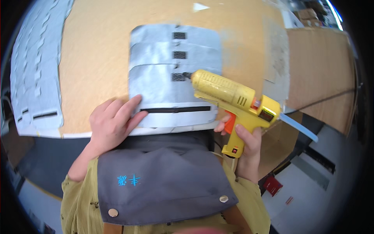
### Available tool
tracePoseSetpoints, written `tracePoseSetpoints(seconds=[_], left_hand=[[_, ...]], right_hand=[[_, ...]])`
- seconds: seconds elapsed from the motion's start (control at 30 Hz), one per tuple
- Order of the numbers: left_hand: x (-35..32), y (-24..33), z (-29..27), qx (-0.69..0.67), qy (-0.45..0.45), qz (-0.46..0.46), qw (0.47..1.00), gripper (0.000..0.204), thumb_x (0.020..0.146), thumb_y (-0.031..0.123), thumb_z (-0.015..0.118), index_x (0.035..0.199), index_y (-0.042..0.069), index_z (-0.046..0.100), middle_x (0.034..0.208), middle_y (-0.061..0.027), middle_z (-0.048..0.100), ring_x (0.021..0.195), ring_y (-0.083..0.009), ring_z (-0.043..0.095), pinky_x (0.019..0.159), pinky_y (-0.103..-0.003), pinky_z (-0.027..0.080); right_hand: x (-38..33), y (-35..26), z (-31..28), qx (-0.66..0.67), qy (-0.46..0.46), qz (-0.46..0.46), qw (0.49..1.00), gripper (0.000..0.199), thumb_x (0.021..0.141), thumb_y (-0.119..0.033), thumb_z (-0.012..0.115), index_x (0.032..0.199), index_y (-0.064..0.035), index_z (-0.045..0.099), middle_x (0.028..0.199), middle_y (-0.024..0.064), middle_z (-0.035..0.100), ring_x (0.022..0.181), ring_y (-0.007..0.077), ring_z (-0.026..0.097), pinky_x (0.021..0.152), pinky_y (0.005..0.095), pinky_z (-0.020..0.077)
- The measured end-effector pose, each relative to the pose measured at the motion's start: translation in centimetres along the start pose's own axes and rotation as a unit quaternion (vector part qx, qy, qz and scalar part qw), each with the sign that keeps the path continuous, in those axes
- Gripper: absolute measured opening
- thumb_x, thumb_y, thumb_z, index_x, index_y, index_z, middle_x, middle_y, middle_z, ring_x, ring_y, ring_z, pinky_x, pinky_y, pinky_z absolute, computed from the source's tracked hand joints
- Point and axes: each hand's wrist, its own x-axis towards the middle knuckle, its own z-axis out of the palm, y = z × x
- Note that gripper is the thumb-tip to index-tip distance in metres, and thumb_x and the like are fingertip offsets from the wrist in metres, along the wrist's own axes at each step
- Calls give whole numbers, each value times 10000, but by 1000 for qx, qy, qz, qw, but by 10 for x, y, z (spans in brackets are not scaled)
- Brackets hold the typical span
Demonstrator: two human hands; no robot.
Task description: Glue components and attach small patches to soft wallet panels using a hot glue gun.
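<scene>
My right hand (249,142) grips a yellow hot glue gun (226,89) by its handle, with fingers at the orange trigger. A pale glue stick (300,127) sticks out of the gun's back end. Its nozzle points left, at the lowest of several black patches (179,77) on a silver-grey sheet (156,87); whether it touches cannot be made out. This sheet overlaps others like it, and a black strip (175,110) runs along its near edge. My left hand (113,121) lies at the sheet's near left corner, index finger and thumb stretched out onto it, holding nothing.
Overlapping grey sheets (37,70) with black strips lie along the left of the tan tabletop (93,58). A white scrap (200,6) is at the far edge. To the right are a brown board (319,74), a dark cable (327,97) and an open cardboard box (278,144) below.
</scene>
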Motion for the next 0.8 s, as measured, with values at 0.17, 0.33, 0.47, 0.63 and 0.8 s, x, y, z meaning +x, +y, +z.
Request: tracePoseSetpoints(seconds=[0.17,0.33,0.47,0.63,0.8], left_hand=[[-30,-22,-2,-62,27,-23,997,465,728,118,856,1163,72,698,628,-3,482,554,-169,494,502,-312,390],[-26,-17,-11,-201,85,-148,965,360,865,-2,677,1224,-14,640,793,8,481,659,-93,440,604,-234,345],[11,3,-44,-614,36,-395,683,331,1046,267,492,1197,-5,604,763,57,432,541,-19,333,463,-175,274],[21,12,-39,-748,-99,-401,520,410,1077,348,412,1122,-7,614,737,34,499,505,-15,331,418,-164,265],[19,21,-39,-731,-111,-419,528,566,1077,492,340,1056,-3,615,702,22,467,467,-37,315,400,-193,258]], right_hand=[[-2,43,-28,190,17,-59,980,511,956,-378,593,1234,46,529,920,170,660,875,307,683,658,324,541],[34,25,-115,407,19,-140,902,423,1023,-328,540,1283,4,515,1095,129,623,1052,254,626,731,328,579],[70,15,-189,429,23,-200,881,434,1021,-268,534,1331,34,498,1155,129,618,1107,217,609,742,328,564],[108,17,-271,378,36,-167,910,493,1035,-259,497,1399,68,440,1288,205,579,1259,290,553,834,340,579],[108,6,-228,338,106,-156,922,540,1052,-283,481,1444,77,394,1392,220,524,1335,311,500,1010,388,529]])
